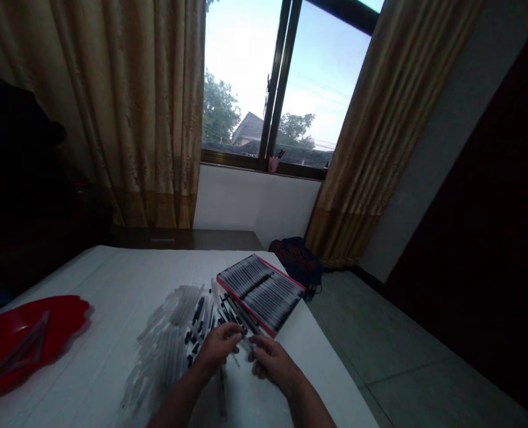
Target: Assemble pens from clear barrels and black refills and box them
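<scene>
My left hand (pixel 221 346) and my right hand (pixel 270 359) are close together near the front of the white table (pixel 125 285). Both have their fingers pinched; a thin, pale piece (pixel 246 343) lies between them, too blurred to name. Just left of my left hand is a heap of clear plastic tubes (pixel 170 348), with small black parts (pixel 195 339) along its right side. Beyond my hands, a red-edged tray (pixel 264 291) holds rows of clear and black pen-like items.
A red dish (pixel 36 333) with a few clear strips sits at the table's left. Dark cloth (pixel 297 258) lies past the far right corner. A wooden cabinet (pixel 205 239) adjoins the far edge. A pink cup (pixel 273 164) stands on the windowsill.
</scene>
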Motion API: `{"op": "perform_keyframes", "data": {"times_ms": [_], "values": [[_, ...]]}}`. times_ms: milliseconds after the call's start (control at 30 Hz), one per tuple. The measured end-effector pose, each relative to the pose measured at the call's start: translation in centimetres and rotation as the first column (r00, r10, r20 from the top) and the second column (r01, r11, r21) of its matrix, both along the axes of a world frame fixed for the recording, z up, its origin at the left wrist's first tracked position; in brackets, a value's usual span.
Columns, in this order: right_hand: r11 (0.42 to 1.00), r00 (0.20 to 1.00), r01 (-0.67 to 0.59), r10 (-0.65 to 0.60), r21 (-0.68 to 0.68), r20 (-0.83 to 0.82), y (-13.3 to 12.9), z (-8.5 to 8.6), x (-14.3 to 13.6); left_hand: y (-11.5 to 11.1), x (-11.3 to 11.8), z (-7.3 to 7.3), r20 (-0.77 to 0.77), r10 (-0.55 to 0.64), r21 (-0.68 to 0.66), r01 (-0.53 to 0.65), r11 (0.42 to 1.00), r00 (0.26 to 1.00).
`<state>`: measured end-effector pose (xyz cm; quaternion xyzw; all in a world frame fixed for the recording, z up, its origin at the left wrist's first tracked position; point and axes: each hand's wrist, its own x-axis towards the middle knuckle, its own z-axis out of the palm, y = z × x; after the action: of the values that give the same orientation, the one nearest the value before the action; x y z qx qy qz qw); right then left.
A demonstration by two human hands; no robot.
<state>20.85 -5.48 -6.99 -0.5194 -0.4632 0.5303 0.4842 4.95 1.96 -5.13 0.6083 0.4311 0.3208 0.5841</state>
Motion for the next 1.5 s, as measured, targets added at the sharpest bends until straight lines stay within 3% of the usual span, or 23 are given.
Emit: {"op": "perform_keyframes", "data": {"times_ms": [433, 700, 800, 933, 1100, 1233, 1333, 1400, 1500], "values": [[1.0, 1.0, 0.005, -0.005, -0.003, 0.01, 0.0, -0.1, 0.1, 0.0, -0.6, 0.8, 0.021, 0.02, -0.026, -0.02, 0.999, 1.0], [0.998, 0.996, 0.063, -0.064, -0.014, -0.055, 0.0, 0.0, 0.2, -0.3, -1.1, 1.5, 0.025, 0.047, -0.12, -0.043, 0.992, 0.999], [0.995, 0.979, 0.098, -0.098, -0.009, -0.176, -0.7, 0.3, 0.9, 0.0, -1.4, 1.2, 0.026, 0.097, -0.184, -0.09, 0.979, 0.995], [0.981, 0.866, 0.191, -0.179, -0.02, -0.466, -1.6, 0.7, 1.7, 0.4, -1.3, 0.4, 0.044, 0.159, -0.266, -0.142, 0.954, 0.986], [0.945, 0.797, 0.321, -0.303, -0.058, -0.523, -1.4, 0.6, 1.3, -0.3, 0.0, -0.4, 0.059, 0.127, -0.297, -0.104, 0.949, 0.99], [0.922, 0.781, 0.387, -0.33, -0.005, -0.53, -1.3, 0.4, 1.2, -1.4, 1.0, -0.4, 0.012, 0.064, -0.25, -0.059, 0.966, 0.998], [0.916, 0.809, 0.399, -0.331, 0.042, -0.485, -1.3, 0.0, 1.6, -1.3, 0.3, 0.0, -0.074, 0.044, -0.154, -0.055, 0.987, 0.996], [0.919, 0.827, 0.391, -0.326, 0.053, -0.457, -1.2, -0.5, 1.8, -0.6, -1.4, 0.6, -0.148, 0.081, -0.06, -0.091, 0.994, 0.986], [0.918, 0.82, 0.395, -0.341, 0.023, -0.459, -1.2, -0.9, 2.0, 1.2, -5.8, 1.8, -0.266, 0.211, 0.119, -0.186, 0.975, 0.94]]}}
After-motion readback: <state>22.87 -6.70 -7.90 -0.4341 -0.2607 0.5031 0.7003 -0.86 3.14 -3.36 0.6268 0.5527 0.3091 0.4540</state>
